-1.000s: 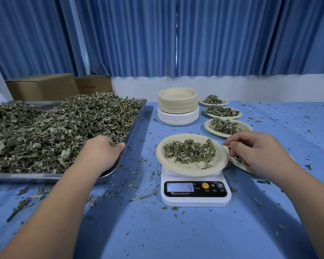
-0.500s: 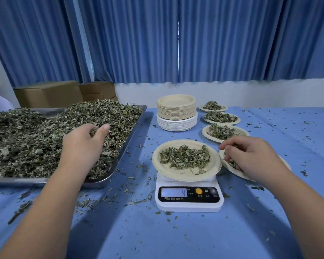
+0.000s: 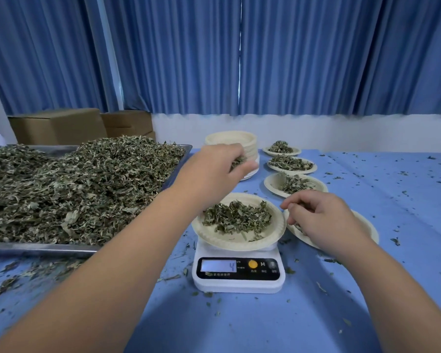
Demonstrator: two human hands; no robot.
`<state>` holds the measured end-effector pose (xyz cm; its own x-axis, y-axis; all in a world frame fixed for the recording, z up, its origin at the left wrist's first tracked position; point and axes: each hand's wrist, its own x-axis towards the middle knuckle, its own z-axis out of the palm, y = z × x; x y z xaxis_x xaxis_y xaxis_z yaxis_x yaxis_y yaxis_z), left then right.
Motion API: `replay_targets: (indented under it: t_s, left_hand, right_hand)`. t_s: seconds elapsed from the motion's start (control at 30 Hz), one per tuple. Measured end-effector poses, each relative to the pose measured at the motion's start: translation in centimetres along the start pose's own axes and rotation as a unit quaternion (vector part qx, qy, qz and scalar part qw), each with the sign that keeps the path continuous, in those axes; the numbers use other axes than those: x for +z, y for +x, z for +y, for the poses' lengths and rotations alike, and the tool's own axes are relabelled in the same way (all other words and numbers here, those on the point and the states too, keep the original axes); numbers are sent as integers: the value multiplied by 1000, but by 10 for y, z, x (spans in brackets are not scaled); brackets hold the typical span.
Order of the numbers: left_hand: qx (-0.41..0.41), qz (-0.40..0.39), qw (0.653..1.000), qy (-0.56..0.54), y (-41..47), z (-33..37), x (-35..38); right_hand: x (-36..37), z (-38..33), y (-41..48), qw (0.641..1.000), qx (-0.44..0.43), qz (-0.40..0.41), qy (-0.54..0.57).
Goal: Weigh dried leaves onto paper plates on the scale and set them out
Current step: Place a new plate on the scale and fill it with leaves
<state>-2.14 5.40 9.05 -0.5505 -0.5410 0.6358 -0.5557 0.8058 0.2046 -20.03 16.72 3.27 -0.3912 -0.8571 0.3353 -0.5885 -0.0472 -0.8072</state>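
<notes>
Head view. Scale near middle of blue surface, display reading 4. Paper plate on scale, dried leaves piled in it. Left hand raised beyond scale, above plate's far-left rim, fingers pinching small clump of leaves. Right hand just right of scale, fingers curled down over second plate; hold on anything not discernible. Metal tray left of scale, heaped with leaf stock. Stack of empty plates behind scale; three filled plates in row behind-right of scale.
</notes>
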Motion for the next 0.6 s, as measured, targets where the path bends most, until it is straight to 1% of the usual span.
replay_targets:
  t_s: [0.07, 0.1, 0.17, 0.27, 0.37, 0.47, 0.53, 0.6]
  left_hand:
    - [31, -60, 995, 69, 7, 0, 8]
    - [41, -87, 992, 87, 9, 0, 13]
    - [44, -130, 987, 80, 9, -1, 20]
    - [32, -158, 985, 63, 1, 1, 23]
    - [29, -145, 988, 48, -9, -2, 16]
    - [15, -94, 995, 23, -22, -9, 2]
    - [-3, -63, 998, 30, -31, -19, -8]
    - [-36, -49, 997, 45, -42, -34, -15]
  right_hand:
    - [0, 1, 1, 1000, 1, 1, 0]
    - [0, 1, 1, 1000, -1, 2, -2]
    - [0, 2, 1, 1000, -8, -1, -3]
    - [0, 3, 1, 1000, -9, -5, -1]
    - [0, 3, 1, 1000, -11, -8, -7]
    - [0, 3, 1, 1000, -11, -11, -4]
    - [0, 3, 0, 1000, -13, -11, -8]
    - [1, 3, 0, 1000, -17, -10, -14]
